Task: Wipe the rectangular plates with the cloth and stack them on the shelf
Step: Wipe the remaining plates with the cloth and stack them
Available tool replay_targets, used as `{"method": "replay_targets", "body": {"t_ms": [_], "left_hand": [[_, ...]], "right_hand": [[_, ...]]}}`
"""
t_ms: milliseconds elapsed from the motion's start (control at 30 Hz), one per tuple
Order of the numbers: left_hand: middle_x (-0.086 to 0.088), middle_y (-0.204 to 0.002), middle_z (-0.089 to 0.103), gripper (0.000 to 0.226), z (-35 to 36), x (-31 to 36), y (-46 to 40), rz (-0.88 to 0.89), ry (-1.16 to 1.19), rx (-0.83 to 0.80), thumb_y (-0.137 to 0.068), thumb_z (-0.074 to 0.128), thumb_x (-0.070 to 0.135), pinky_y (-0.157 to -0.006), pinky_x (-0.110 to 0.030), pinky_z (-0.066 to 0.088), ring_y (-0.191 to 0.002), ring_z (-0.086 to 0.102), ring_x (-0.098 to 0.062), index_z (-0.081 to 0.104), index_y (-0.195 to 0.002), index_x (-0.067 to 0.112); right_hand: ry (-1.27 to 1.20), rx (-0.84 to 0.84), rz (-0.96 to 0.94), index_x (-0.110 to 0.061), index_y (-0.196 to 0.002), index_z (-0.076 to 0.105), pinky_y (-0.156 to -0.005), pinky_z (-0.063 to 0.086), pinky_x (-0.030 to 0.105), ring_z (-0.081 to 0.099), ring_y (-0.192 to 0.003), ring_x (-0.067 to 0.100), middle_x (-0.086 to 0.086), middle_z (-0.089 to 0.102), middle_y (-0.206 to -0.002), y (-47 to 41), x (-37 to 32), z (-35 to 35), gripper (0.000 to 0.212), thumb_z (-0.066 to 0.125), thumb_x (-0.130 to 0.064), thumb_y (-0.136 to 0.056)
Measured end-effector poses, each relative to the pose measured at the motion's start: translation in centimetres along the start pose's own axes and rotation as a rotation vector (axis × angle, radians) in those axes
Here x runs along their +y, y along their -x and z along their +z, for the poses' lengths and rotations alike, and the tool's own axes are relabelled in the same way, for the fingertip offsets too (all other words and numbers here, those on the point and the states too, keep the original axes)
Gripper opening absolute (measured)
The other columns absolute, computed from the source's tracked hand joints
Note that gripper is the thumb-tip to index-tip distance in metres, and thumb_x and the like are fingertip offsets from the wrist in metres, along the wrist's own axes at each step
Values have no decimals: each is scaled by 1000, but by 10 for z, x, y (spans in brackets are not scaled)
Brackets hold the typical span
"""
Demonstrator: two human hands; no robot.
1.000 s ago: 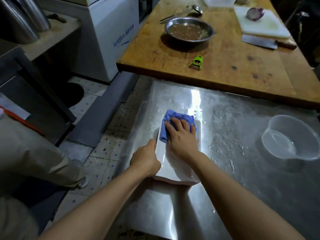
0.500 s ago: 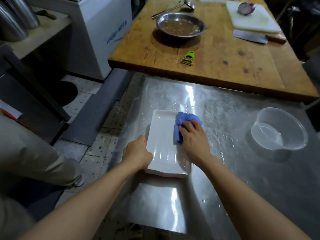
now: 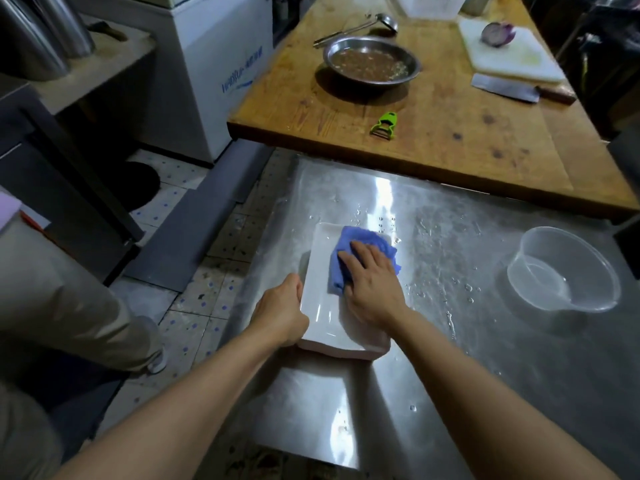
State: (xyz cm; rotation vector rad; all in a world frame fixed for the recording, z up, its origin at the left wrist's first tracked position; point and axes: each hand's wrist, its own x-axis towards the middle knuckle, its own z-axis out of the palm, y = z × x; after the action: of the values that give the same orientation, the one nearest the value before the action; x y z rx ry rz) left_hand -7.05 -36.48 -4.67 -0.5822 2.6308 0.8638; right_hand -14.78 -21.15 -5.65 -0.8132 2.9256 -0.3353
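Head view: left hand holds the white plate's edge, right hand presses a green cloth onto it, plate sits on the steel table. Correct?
Not quite: the cloth is blue, not green; the only green thing in the head view is the peeler on the wooden table. The rest stands: the left hand holds the white plate by its edge, the right hand presses the cloth onto it, and the plate sits on the steel table.

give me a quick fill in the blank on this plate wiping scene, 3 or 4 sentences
1. The right hand presses a ____ cloth onto the white rectangular plate.
2. The left hand grips the plate's ____ edge.
3. The clear plastic bowl stands on the ____ counter, apart from the plate.
4. The green peeler lies on the ____ table.

Missing words: blue; left; steel; wooden
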Motion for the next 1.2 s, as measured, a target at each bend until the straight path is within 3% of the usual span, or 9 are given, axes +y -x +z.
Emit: {"method": "replay_targets", "body": {"t_ms": [133,200,400,500,633,767,1000,1133,1200], "left_hand": [[3,-78,50,33,1,1,-2,6,18,-14,-77,60,9,-51,-24,34,-71,50,-15,32,-76,26],[0,-81,52,32,0,1,-2,20,13,-15,-76,60,9,-53,-27,35,-73,51,-21,32,-76,25],[-3,-78,59,29,-9,-7,-6,35,163,-92,-69,69,10,-64,-33,45,-72,53,-24,42,-74,21],[-10,-78,63,18,-12,-9,-9,-3,283,-102,-70,61,4,-75,-42,54,-77,62,-30,49,-70,17],[-14,-85,67,4,-12,-1,-8,-66,280,-40,-72,58,14,-72,-37,55,-84,65,-33,55,-70,15],[-16,-105,65,24,-1,4,-8,-14,56,72,-78,64,22,-76,-33,46,-98,60,-35,61,-98,8],[-17,-105,64,21,-2,7,-9,2,-3,69,-79,62,16,-70,-31,43,-97,60,-35,61,-97,6],[-13,-101,65,18,-8,10,-6,-55,24,43,-77,61,13,-65,-29,43,-93,61,-32,63,-93,6],[-10,-94,66,13,-14,12,-4,-78,73,54,-75,62,15,-64,-28,43,-90,62,-31,63,-86,7]], "right_hand": [[-47,-21,8,-23,-144,33,-115,5,39,14,-141,27,5,18,-155,-29,-8,11,51,40,-33,-95],[-91,-12,-32,-20,-145,33,-114,6,36,19,-140,26,4,24,-154,-26,-14,11,52,35,-33,-94],[-332,-60,-48,-10,-125,58,-112,22,37,36,-128,27,7,47,-139,20,-32,-3,40,49,-18,-86],[-355,-95,-48,-9,-110,66,-103,29,36,43,-117,29,6,55,-127,49,-44,-7,42,44,-18,-76],[-301,-125,-24,-16,-111,67,-97,31,35,43,-113,27,1,54,-125,65,-55,-8,33,50,-17,-82],[-191,-77,2,-23,-114,63,-88,32,31,43,-108,25,-3,53,-125,82,-53,-8,31,53,-19,-86],[20,-5,83,-23,-102,64,-92,26,30,47,-113,23,-6,59,-115,109,-19,-19,29,51,-21,-77],[-62,77,30,-8,-80,66,-83,39,34,56,-88,33,6,66,-92,108,-18,-21,20,49,-9,-70],[-121,133,-9,-6,-71,63,-77,37,33,56,-75,34,9,64,-79,107,-23,-20,15,49,-3,-71]]}}
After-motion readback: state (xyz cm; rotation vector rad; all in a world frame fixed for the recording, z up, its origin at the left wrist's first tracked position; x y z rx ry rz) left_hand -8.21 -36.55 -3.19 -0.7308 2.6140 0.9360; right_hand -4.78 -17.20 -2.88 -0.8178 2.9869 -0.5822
